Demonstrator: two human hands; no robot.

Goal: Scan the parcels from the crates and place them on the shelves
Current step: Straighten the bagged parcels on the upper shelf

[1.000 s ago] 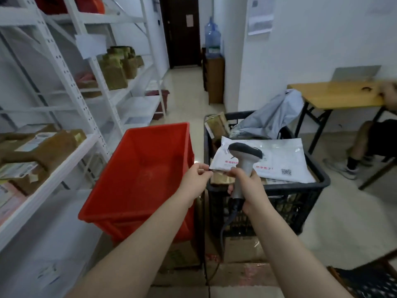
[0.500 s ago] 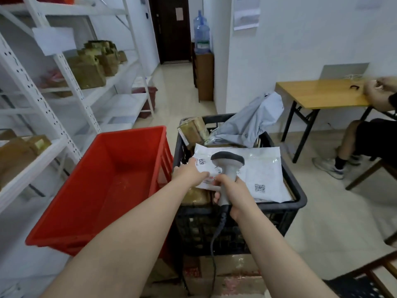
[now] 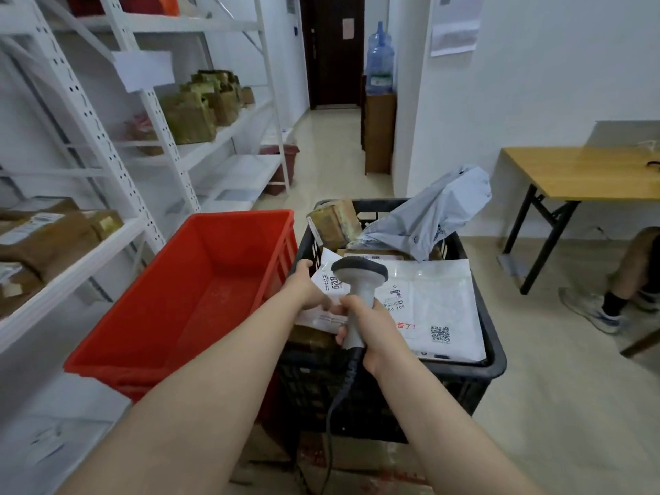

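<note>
Here, black crate [image 3: 497, 359] holding parcels [image 3: 334, 223] beside red crate [image 3: 246, 214], left hand [image 3: 307, 289] pinching white mailer [image 3: 439, 301], right hand [image 3: 375, 326] gripping scanner [image 3: 359, 274].

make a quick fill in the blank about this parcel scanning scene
1. The right hand grips a ____ by its handle.
2. The left hand holds the white parcel lying atop the full crate, which is ____.
3. The empty crate beside the shelves is ____.
Missing words: scanner; black; red.

The white parcel [image 3: 439, 298] lay flat atop the black crate [image 3: 494, 366], extending right from the left hand's [image 3: 307, 291] grip, under the scanner [image 3: 359, 273].
</note>
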